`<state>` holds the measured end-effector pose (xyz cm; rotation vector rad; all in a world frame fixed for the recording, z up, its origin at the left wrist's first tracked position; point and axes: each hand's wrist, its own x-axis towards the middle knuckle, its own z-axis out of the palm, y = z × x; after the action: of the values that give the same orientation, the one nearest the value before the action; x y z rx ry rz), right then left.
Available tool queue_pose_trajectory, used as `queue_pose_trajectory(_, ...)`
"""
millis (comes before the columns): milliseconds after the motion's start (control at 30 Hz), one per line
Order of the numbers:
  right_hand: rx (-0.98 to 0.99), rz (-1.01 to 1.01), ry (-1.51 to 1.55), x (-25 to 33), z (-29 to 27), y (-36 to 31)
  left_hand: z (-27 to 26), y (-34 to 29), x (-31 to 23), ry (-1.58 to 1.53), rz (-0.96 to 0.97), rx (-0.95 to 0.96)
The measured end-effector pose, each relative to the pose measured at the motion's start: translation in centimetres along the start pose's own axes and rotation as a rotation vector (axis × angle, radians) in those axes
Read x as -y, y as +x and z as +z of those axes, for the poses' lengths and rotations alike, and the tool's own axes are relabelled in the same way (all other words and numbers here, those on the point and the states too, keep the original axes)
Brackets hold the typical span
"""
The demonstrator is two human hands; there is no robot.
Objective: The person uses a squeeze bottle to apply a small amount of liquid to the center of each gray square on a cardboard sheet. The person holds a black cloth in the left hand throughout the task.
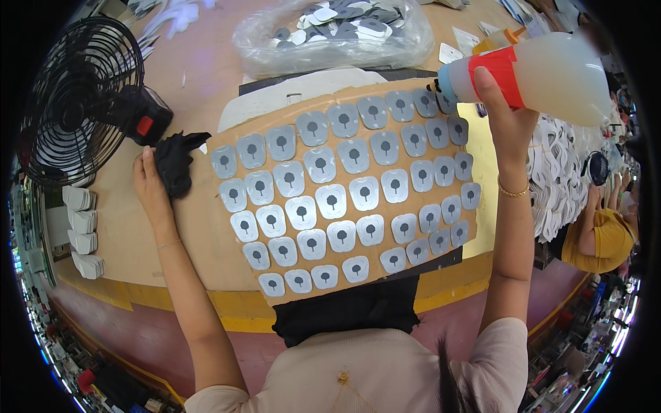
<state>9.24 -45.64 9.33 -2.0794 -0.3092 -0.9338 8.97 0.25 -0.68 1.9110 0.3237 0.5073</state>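
In my right hand (508, 113) is a translucent squeeze bottle (564, 77) of pale liquid with a band of red tape. It is tipped sideways, its blue collar and dark nozzle pointing left at the upper right corner of a brown cardboard sheet (272, 175). Rows of silver-grey rounded patches (332, 201), each with a dark tree-like mark, cover the sheet. Small glossy spots show on several patches in the upper rows. My left hand (148, 180) is at the sheet's left, its fingers closed against a bunched black cloth (176, 165); its thumb is hidden.
A black fan (79, 103) stands at the left, above stacks of white pieces (82, 234). A clear plastic bag (258, 48) of grey and white pieces lies behind the sheet. White curved pieces (554, 172) are heaped at the right, near another person in yellow (602, 241).
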Motion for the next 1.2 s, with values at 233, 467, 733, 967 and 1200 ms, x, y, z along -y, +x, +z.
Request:
queue_pose_trajectory(233, 0.048, 0.063, -0.014, 0.0, 0.7, -0.3, 0.1, 0.0, -0.2, 0.004, 0.006, 0.009)
queue_pose_trajectory(467, -0.163, 0.034, 0.250, -2.1, -0.3, -0.6, 0.2, -0.1, -0.4, 0.052, 0.014, -0.003)
queue_pose_trajectory(733, -0.250, 0.081, 0.366, -1.0, -2.0, -1.5, 0.2, -0.1, -0.4, 0.044, 0.024, 0.002)
queue_pose_trajectory(967, -0.081, 0.178, 0.142, 0.2, -0.9, -1.5, -0.1, 0.0, -0.3, 0.110, 0.028, 0.027)
queue_pose_trajectory(1200, 0.046, 0.114, 0.101, 0.5, 0.3, -1.3, -0.2, 0.0, -0.1, 0.094, 0.026, 0.030)
